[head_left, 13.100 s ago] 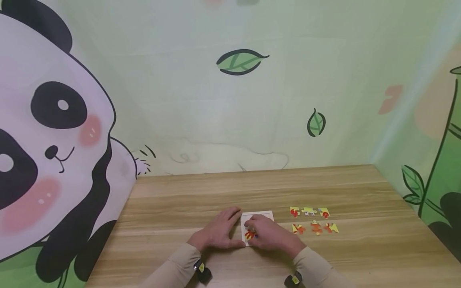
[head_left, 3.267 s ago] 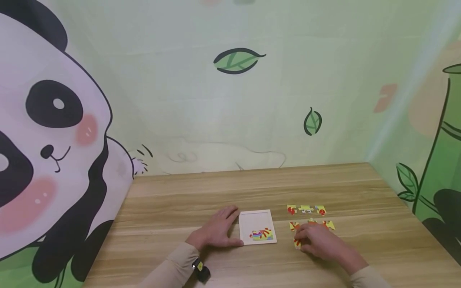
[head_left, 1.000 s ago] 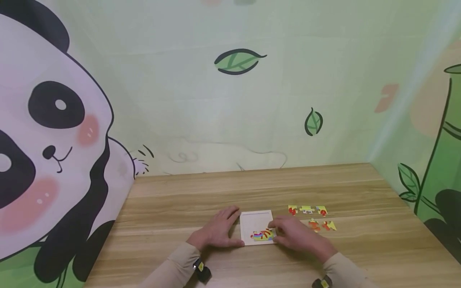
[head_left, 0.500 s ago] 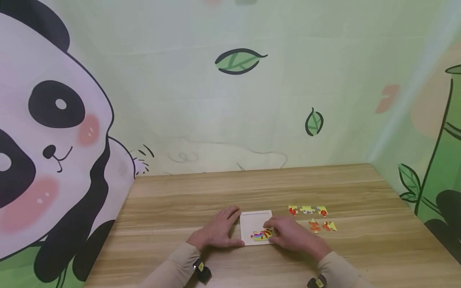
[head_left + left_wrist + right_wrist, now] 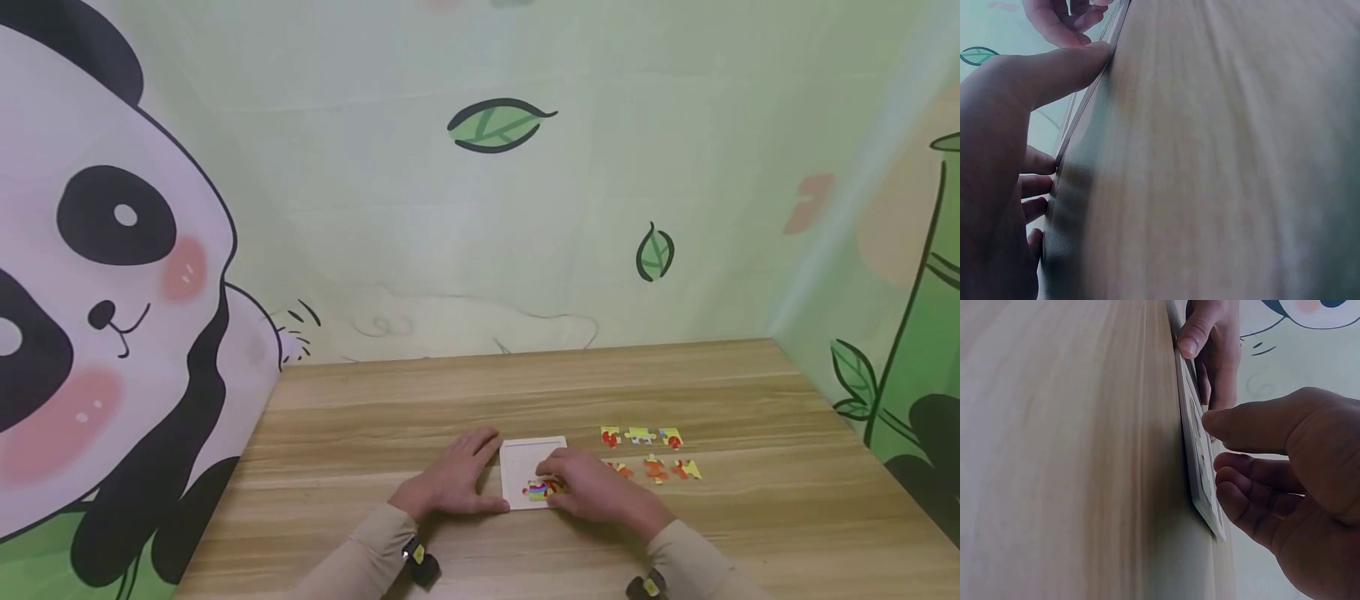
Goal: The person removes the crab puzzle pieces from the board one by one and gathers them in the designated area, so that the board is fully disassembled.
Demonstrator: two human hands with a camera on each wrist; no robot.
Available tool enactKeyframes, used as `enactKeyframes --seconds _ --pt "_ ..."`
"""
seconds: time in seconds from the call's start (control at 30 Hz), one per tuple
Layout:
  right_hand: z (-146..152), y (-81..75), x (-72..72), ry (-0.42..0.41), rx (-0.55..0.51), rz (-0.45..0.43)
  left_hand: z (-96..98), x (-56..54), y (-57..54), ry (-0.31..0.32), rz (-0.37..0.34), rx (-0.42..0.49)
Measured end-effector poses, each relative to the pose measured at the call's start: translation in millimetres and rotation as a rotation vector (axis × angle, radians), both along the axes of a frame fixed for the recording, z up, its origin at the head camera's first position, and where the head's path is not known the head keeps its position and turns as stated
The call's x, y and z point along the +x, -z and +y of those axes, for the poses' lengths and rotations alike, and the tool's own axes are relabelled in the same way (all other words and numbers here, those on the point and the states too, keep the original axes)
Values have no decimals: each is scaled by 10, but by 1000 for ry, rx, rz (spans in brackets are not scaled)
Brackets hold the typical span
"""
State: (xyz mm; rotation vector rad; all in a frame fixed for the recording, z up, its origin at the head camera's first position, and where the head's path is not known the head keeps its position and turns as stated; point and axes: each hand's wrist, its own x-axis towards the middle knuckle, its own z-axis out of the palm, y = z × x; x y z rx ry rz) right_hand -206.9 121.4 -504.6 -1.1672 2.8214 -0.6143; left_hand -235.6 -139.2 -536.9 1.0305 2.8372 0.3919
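Note:
A shallow white puzzle tray [image 5: 517,454] lies on the table, with joined rainbow, red and yellow puzzle pieces [image 5: 536,491] along its lower part. My left hand [image 5: 453,479] rests at the tray's left side, its thumb at the lower left corner; the left wrist view shows the thumb [image 5: 1072,72] against the edge. Over the lower right of the tray, my right hand [image 5: 596,487] has thumb and fingers curled down around a puzzle piece that they mostly hide. In the right wrist view the right fingertips [image 5: 1232,494] are close above the tray [image 5: 1194,481].
Right of the tray lie two rows of loose puzzle pieces. The far row has yellow and red ones [image 5: 640,436]; the nearer row has orange and yellow ones [image 5: 655,469], its left piece partly behind my right hand. A panda-printed wall covering [image 5: 405,208] stands behind the wooden table [image 5: 360,417].
The right hand took a red and yellow piece from near the loose rows, came to the tray's right edge, then moved left over the joined pieces. The left hand has stayed put.

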Motion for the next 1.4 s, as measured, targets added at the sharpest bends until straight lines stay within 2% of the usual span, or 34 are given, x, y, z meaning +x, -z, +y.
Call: enactKeyframes --seconds 0.27,0.7,1.07,1.4 --pt "-66 -8 -4 -21 20 12 -6 -3 10 1 5 4" --pt "-120 -1 -29 -41 45 -16 -6 -22 19 17 31 10" --pt "-172 -52 -3 -11 90 -80 -3 -27 40 12 26 -1" --pt "-173 9 -16 8 105 -84 9 -7 12 10 6 -1"
